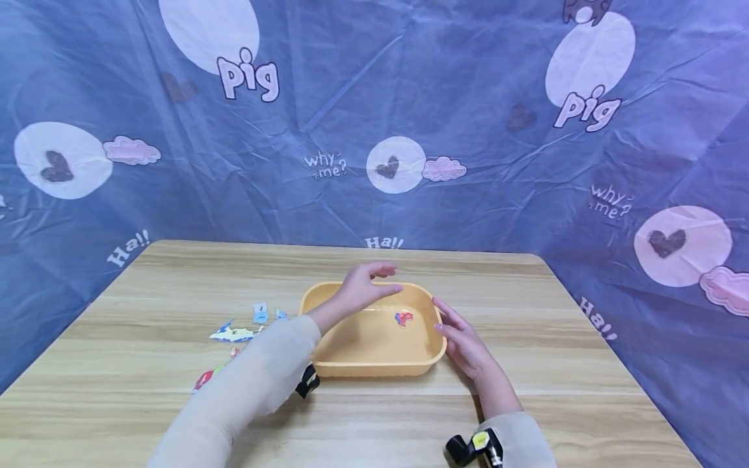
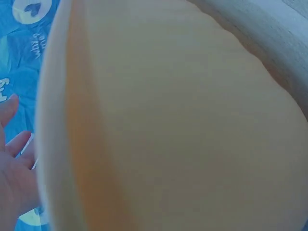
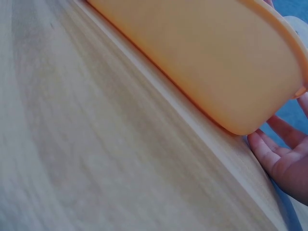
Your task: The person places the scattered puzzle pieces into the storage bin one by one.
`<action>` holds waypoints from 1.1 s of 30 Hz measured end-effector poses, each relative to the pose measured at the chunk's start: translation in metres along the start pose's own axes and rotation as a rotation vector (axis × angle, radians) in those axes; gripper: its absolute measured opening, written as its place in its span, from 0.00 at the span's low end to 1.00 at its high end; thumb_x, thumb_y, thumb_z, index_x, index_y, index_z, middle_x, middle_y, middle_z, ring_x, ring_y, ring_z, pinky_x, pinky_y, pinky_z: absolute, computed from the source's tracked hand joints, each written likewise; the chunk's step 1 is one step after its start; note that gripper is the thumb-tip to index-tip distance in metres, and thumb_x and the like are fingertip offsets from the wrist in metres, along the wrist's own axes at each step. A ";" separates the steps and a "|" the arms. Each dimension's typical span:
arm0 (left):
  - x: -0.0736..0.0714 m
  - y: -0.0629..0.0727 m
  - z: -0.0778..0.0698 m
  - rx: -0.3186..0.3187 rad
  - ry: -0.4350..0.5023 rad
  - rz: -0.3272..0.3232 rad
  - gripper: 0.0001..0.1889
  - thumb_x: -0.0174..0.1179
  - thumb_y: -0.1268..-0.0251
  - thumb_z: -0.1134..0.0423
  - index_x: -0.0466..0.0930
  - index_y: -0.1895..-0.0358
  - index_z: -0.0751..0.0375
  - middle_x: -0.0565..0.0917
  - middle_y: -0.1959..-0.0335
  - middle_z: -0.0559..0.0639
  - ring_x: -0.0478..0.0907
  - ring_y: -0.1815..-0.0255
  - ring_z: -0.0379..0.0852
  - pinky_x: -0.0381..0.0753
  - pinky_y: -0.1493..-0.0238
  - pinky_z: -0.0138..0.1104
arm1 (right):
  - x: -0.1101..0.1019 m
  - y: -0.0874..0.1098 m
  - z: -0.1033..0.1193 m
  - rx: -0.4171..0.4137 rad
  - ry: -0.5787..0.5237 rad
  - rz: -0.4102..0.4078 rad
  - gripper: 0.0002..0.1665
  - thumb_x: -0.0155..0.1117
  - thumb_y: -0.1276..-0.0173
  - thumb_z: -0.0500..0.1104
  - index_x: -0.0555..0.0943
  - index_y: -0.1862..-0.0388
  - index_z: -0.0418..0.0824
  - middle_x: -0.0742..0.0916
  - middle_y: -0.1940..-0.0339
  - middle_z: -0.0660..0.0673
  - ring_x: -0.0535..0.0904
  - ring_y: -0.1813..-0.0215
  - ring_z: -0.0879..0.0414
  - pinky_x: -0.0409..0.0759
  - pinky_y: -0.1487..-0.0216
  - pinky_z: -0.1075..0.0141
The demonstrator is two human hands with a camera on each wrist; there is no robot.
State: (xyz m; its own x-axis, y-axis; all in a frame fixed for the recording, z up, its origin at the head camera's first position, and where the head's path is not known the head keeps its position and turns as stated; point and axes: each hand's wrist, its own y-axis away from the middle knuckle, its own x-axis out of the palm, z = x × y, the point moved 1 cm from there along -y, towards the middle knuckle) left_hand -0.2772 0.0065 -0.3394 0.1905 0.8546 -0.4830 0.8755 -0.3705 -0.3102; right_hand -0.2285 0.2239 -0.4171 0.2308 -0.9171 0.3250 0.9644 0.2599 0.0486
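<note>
Basin (image 1: 374,348) on the wooden tabletop (image 1: 585,390), partly screened by a pale sleeve (image 1: 251,383)

We see flat coloured pieces (image 1: 234,333) left of the yellow basin; the sleeve covers some of them. One red-and-blue piece (image 1: 404,318) lies inside, too small for us to identify. We find the left hand (image 1: 361,288) above the basin, thumb and fingers apart; the right hand (image 1: 467,348) holds its right end, thumb at the rim. In the left wrist view, the basin fills most of what we see and the hand is cut off. Only the right wrist view shows us fingertips (image 3: 262,147) against the outer lower corner.
</note>
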 end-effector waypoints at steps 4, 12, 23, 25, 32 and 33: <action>-0.004 0.003 0.003 0.009 0.024 -0.011 0.22 0.64 0.53 0.58 0.75 0.52 0.63 0.78 0.55 0.54 0.73 0.55 0.44 0.66 0.49 0.38 | -0.001 0.000 -0.001 0.007 -0.005 -0.004 0.36 0.48 0.40 0.30 0.50 0.34 0.38 0.53 0.35 0.34 0.53 0.37 0.41 0.61 0.44 0.57; -0.017 0.017 0.003 0.028 0.074 -0.052 0.22 0.63 0.52 0.59 0.74 0.51 0.62 0.78 0.57 0.53 0.73 0.54 0.48 0.67 0.50 0.39 | -0.001 0.001 -0.001 0.011 -0.010 0.005 0.36 0.48 0.40 0.30 0.50 0.34 0.38 0.53 0.35 0.35 0.53 0.37 0.42 0.61 0.44 0.58; -0.042 0.034 0.003 0.015 0.090 -0.092 0.22 0.63 0.51 0.60 0.73 0.51 0.63 0.78 0.56 0.55 0.73 0.54 0.46 0.66 0.49 0.38 | -0.002 0.001 -0.001 0.003 -0.015 0.013 0.36 0.49 0.40 0.31 0.49 0.34 0.38 0.54 0.35 0.35 0.52 0.37 0.42 0.62 0.44 0.59; -0.046 0.037 0.002 0.009 0.094 -0.099 0.23 0.63 0.51 0.60 0.73 0.50 0.64 0.78 0.56 0.56 0.72 0.53 0.47 0.65 0.48 0.39 | -0.002 0.001 -0.001 -0.001 -0.008 0.012 0.36 0.48 0.40 0.30 0.49 0.34 0.38 0.54 0.35 0.35 0.53 0.37 0.42 0.62 0.44 0.59; -0.062 0.049 0.001 0.009 0.131 -0.128 0.24 0.63 0.51 0.63 0.71 0.49 0.68 0.77 0.55 0.58 0.71 0.52 0.50 0.65 0.47 0.40 | -0.003 0.001 0.001 -0.001 0.000 0.015 0.35 0.46 0.40 0.29 0.50 0.34 0.37 0.54 0.36 0.34 0.53 0.38 0.41 0.62 0.44 0.58; -0.065 0.051 0.001 0.006 0.131 -0.134 0.24 0.63 0.51 0.63 0.71 0.49 0.67 0.77 0.55 0.58 0.71 0.52 0.49 0.65 0.47 0.39 | -0.003 0.001 0.001 -0.002 0.001 0.019 0.35 0.46 0.40 0.29 0.49 0.34 0.37 0.54 0.36 0.34 0.52 0.38 0.41 0.61 0.44 0.58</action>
State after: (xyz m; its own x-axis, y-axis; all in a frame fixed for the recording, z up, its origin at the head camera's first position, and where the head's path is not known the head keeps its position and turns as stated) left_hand -0.2458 -0.0686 -0.3246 0.1294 0.9363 -0.3265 0.8944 -0.2524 -0.3693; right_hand -0.2282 0.2271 -0.4173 0.2493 -0.9123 0.3249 0.9600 0.2769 0.0410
